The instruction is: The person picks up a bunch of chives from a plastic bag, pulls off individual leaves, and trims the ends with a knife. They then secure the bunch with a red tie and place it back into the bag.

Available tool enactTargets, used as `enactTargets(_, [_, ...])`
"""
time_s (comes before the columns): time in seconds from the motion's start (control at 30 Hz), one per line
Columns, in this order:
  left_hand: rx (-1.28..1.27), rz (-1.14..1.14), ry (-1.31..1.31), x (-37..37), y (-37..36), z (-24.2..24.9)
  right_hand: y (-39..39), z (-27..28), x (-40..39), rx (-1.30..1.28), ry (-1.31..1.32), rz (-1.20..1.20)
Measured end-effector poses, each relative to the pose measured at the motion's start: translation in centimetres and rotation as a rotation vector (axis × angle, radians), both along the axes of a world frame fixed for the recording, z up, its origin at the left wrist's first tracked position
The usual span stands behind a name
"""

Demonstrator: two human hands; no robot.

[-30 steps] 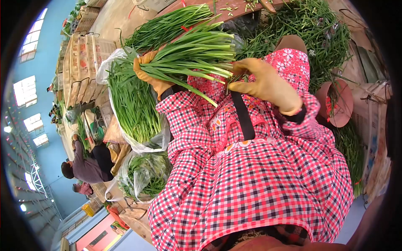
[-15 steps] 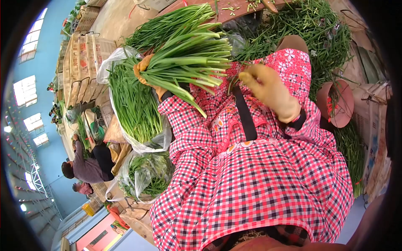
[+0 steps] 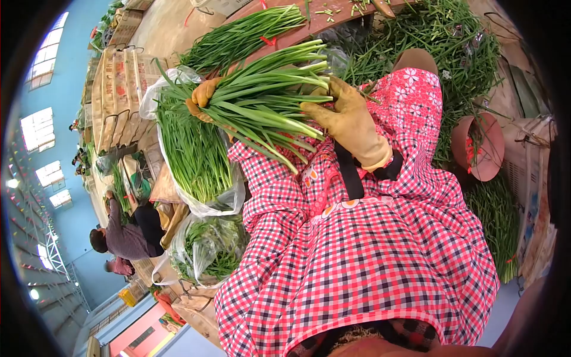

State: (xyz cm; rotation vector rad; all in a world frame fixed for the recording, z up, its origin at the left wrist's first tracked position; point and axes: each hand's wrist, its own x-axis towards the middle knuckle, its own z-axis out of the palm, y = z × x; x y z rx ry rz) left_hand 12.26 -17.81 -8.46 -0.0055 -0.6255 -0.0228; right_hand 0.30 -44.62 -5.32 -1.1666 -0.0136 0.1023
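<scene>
My left hand point(image 3: 204, 98), in an orange-tan glove, is closed around a loose bunch of green stalks point(image 3: 262, 98) whose pale ends fan out to the right. My right hand point(image 3: 351, 119), in a yellowish glove, is at those pale ends with thumb and fingers apart; some fingertips are partly behind the stalks. Below my left hand, an open plastic bag point(image 3: 233, 205) holds many similar greens. Another bunch with a red tie point(image 3: 269, 41) lies on the reddish board point(image 3: 333, 19) at the top.
Loose trimmed greens point(image 3: 428, 59) are heaped at the upper right. A pink container point(image 3: 489, 146) with red ties stands at the right, above more greens point(image 3: 493, 220). A second bag of greens point(image 3: 211, 247) sits lower left. Another person point(image 3: 128, 238) is farther left, near cardboard boxes point(image 3: 113, 89).
My right hand has moved left and up to the stalk ends, its fingers spreading. The held bunch has shifted slightly lower, uncovering the red tie behind it.
</scene>
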Motion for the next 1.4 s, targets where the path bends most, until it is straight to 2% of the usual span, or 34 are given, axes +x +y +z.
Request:
enactTargets(0.03, [0.055,0.019,0.009,0.4,0.9,-0.8,0.0,-0.4,-0.1,0.098,0.026,-0.010])
enactTargets(0.07, [-0.014,0.000,-0.064,0.8,0.8,-1.1,-0.1,-0.6,-0.2,0.194,0.053,-0.019])
enactTargets(0.17, [-0.067,-0.026,-0.228,1.5,0.5,-0.9,-1.0,-0.5,-0.4,0.258,0.112,0.042])
enactTargets(0.2, [-0.050,-0.015,-0.258,1.5,0.2,-0.5,-1.3,-0.9,-0.4,0.058,0.109,0.037])
enactTargets(0.27, [-0.032,0.010,-0.237,1.0,-0.3,0.2,-2.9,-0.4,-0.2,0.068,0.112,0.092])
enactTargets(0.37, [0.049,0.205,-0.122,1.0,2.5,-0.9,-6.8,-1.4,0.0,0.084,0.075,0.185])
enactTargets(0.43, [-0.094,0.340,-0.355,2.9,2.9,-1.5,-9.5,-3.4,0.6,-0.162,0.129,0.254])
enactTargets(0.47, [0.078,0.389,-0.171,2.0,4.6,-1.7,-9.8,-3.7,0.7,-0.386,0.040,0.220])
enactTargets(0.53, [0.082,0.357,-0.314,2.8,4.6,-1.0,-10.1,-3.6,1.2,-0.833,-0.141,0.133])
enactTargets(0.57, [0.082,0.343,-0.384,3.1,4.3,-0.7,-9.4,-2.7,1.2,-0.748,-0.241,0.090])
enactTargets(0.63, [0.005,0.137,-0.320,2.5,3.2,-0.2,-5.9,-0.1,0.9,-0.571,-0.426,0.005])
enactTargets(0.67, [-0.027,0.061,-0.296,2.2,3.0,-0.4,-4.2,0.1,1.1,-0.668,-0.485,-0.044])
enactTargets(0.7, [0.053,0.159,-0.098,1.4,3.6,-0.6,-2.6,-0.3,1.4,-0.766,-0.543,-0.095])
enactTargets(0.73, [0.156,0.240,0.111,0.5,4.2,-0.8,-1.3,-0.8,2.0,-0.839,-0.521,-0.043])
enactTargets(0.77, [0.262,0.291,0.311,-0.3,4.8,-0.9,-1.3,-1.6,2.5,-0.812,-0.537,-0.040])
enactTargets(0.83, [0.365,0.435,0.618,-4.0,-0.9,3.0,-1.2,-3.1,3.7,-0.753,-0.571,-0.028])
enactTargets(0.87, [0.437,0.562,0.569,-3.5,2.3,-0.3,-1.5,-3.5,4.7,-0.740,-0.682,-0.031])
enactTargets(0.97, [0.308,0.563,0.689,-5.3,0.8,-0.3,-2.5,-1.9,6.3,-0.598,-0.198,0.464])
enactTargets(1.0, [0.316,0.634,0.709,-5.7,0.5,-0.4,-2.4,-2.4,7.4,-0.591,-0.096,0.606])
enactTargets(1.1, [0.267,0.557,0.669,-6.0,3.1,-2.7,-1.8,-5.8,9.8,-0.546,-0.057,0.685])
enactTargets(1.13, [0.284,0.615,0.807,-6.4,2.4,-2.5,-2.2,-6.5,9.9,-0.456,-0.088,0.620])
enactTargets(1.23, [0.260,0.526,0.708,-5.9,5.7,-5.2,-5.1,-7.0,11.3,-0.531,0.180,0.361])
enactTargets(1.3, [0.228,0.529,0.741,-6.2,5.7,-5.0,-7.4,-7.5,11.5,-0.805,0.044,0.107])
enactTargets(1.33, [0.230,0.553,0.768,-6.2,5.1,-4.5,-7.4,-7.4,11.1,-0.714,-0.043,-0.008])
enactTargets(1.4, [0.241,0.570,0.756,-6.2,5.6,-5.1,-6.2,-5.0,10.6,-0.762,-0.698,-0.011])
